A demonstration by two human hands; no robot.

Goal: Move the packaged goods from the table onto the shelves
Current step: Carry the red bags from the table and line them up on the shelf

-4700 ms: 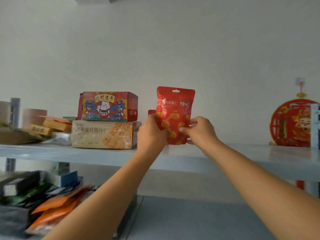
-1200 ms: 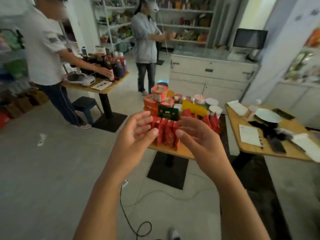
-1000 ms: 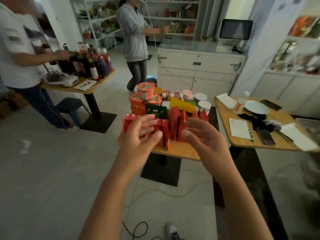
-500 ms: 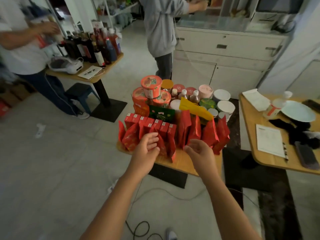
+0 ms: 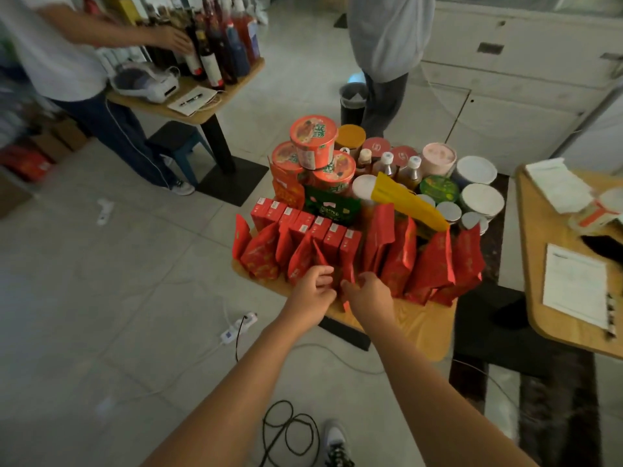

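Head view: my left grip [image 5: 313, 289] and right grip [image 5: 367, 293] flank a slim red foil pouch [image 5: 347, 261] standing in the front row on the round wooden desk [image 5: 421, 328]. My fingers curl against it, but I cannot tell if either grip has closed. Best to pinch both edges and lift straight up, clear of the neighbouring red pouches [image 5: 401, 261].

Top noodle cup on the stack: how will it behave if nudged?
Top cup rests across two lower cups, so a nudge would probably slide or tip it off. Likely light for its bulk, being instant noodles. Its round body may roll once down.
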